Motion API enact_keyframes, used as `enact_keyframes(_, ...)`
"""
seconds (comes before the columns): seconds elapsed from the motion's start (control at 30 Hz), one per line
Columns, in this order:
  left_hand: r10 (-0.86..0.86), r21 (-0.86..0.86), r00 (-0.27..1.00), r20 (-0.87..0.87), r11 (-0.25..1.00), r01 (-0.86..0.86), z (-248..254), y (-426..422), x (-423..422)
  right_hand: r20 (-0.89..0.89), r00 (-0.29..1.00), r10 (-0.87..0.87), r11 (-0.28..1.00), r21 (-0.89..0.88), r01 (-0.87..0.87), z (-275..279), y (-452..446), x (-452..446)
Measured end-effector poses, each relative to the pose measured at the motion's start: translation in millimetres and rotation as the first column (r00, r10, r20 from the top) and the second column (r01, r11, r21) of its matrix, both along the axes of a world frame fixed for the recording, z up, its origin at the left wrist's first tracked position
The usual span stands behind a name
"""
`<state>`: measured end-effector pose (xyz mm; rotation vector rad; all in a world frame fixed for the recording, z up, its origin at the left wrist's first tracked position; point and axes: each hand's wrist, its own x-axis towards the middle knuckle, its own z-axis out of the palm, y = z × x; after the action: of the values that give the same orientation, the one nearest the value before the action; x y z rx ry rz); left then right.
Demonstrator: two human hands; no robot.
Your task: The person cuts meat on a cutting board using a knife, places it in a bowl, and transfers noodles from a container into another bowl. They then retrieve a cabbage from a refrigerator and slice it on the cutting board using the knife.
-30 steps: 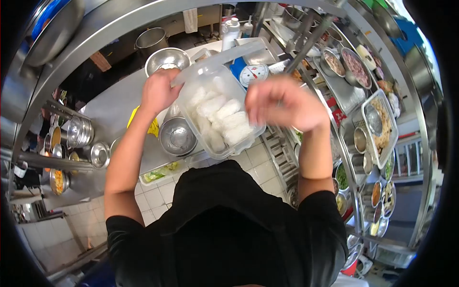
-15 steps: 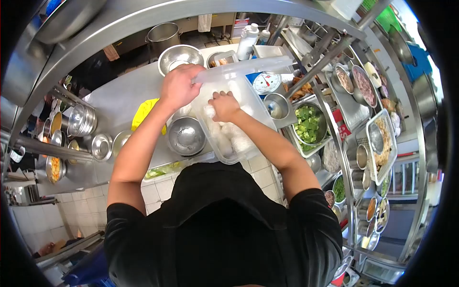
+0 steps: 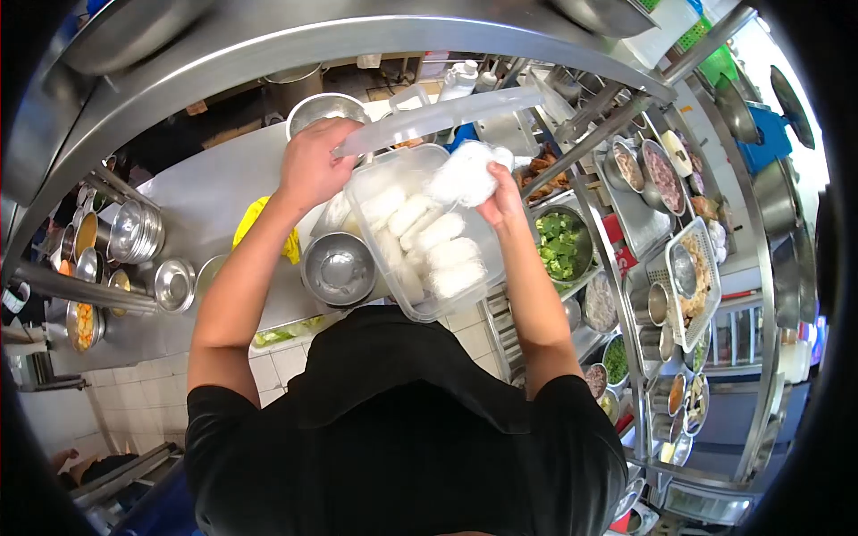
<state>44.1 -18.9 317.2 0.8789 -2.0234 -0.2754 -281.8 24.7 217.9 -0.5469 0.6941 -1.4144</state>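
Note:
My left hand [image 3: 313, 168] is closed on the edge of a translucent plastic lid [image 3: 447, 119], holding it tilted up. Under it sits a clear plastic container [image 3: 487, 255] with several white noodle bundles [image 3: 440, 230] inside. Above the container's right side, my right hand [image 3: 502, 201] grips one white noodle bundle [image 3: 466, 174], apparently in thin clear plastic. An empty steel bowl [image 3: 340, 270] stands just left of the container.
A yellow cloth [image 3: 259, 223] lies on the steel counter [image 3: 197, 192]. Another steel bowl [image 3: 326, 109] is behind my left hand. At right are a pot of chopped green vegetables [image 3: 558, 246] and a rack post [image 3: 585, 147]. A shelf edge [image 3: 357, 40] crosses overhead.
My right hand has risen from inside the container and moved right, bringing out a noodle bundle. My left hand still holds the lid up. The view has shifted slightly.

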Motion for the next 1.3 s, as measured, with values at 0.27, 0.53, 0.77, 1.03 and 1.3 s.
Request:
enact_keyframes(0.27, -0.081, -0.061, 0.996, 0.042, 0.995, 0.083, -23.5, -6.8, 1.1, 0.019, 0.98, -0.199, 0.98, 0.011, 0.199, -1.5, 78.7, -53.0)
enact_keyframes(0.53, -0.019, -0.06, 0.995, 0.1, 0.998, 0.025, -20.7, -9.4, 0.8, -0.565, 0.81, -0.156, 0.975, -0.218, 0.036, 59.9, 100.3, 15.8)
enact_keyframes(0.77, -0.017, -0.14, 0.99, 0.141, 0.989, 0.037, -2.7, -18.8, 5.9, -0.997, 0.017, 0.072, 0.889, 0.056, -0.455, 56.9, 76.0, 222.0)
enact_keyframes(1.03, -0.005, -0.058, 0.996, 0.087, 0.998, 0.01, -7.7, -3.3, 24.8, -0.853, -0.522, 0.001, 0.952, 0.16, -0.26, -54.2, 61.2, 273.3)
enact_keyframes(1.3, -0.078, -0.128, 0.992, 0.1, 0.988, 0.09, -18.2, -0.5, 27.5, -0.935, -0.303, -0.185, 0.98, -0.151, -0.134, 17.7, 66.1, 135.8)
